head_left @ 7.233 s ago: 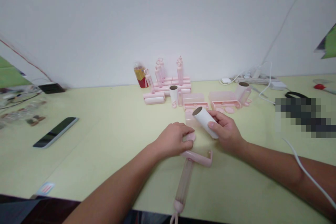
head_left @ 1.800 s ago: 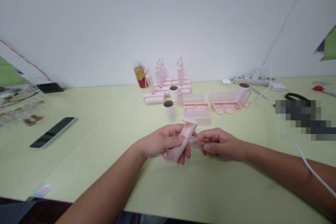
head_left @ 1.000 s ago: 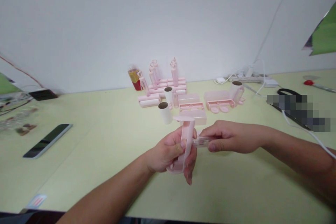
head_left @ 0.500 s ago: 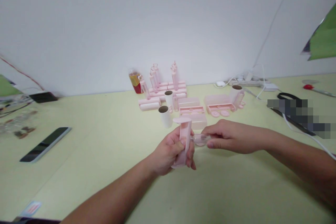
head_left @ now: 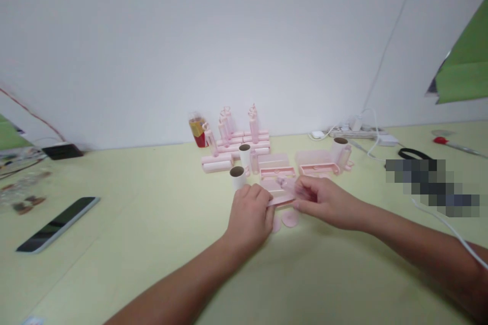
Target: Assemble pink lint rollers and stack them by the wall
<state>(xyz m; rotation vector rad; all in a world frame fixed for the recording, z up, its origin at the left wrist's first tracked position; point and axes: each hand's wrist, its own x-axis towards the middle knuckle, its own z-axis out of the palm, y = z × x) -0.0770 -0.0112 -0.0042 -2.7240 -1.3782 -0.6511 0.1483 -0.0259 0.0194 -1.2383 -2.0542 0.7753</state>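
Observation:
My left hand (head_left: pixel 250 215) is closed, seen from its back, over the left end of a pink plastic trough-shaped piece (head_left: pixel 281 203). That piece sits low over the table, with two pink round discs (head_left: pixel 290 219) at its near side. My right hand (head_left: pixel 328 201) is closed around a small clear pinkish tube (head_left: pixel 282 182), just above and right of the trough piece. Right behind both hands lies a pale pink cover (head_left: pixel 269 185), partly hidden. The left fingertips are mostly out of sight.
Behind are two pink trays (head_left: pixel 277 173), white rolls (head_left: pixel 237 176), and several pink cylinders (head_left: pixel 253 129) standing among lying rolls (head_left: pixel 217 166). A phone (head_left: pixel 59 224) lies left. At right are a power strip (head_left: pixel 356 133), a white cable (head_left: pixel 450 226) and a red-tipped tool (head_left: pixel 441 140).
The pink trough piece, upright in my left hand before, is now lowered and turned flat with its discs toward me. My right hand has brought the clear tube up over it.

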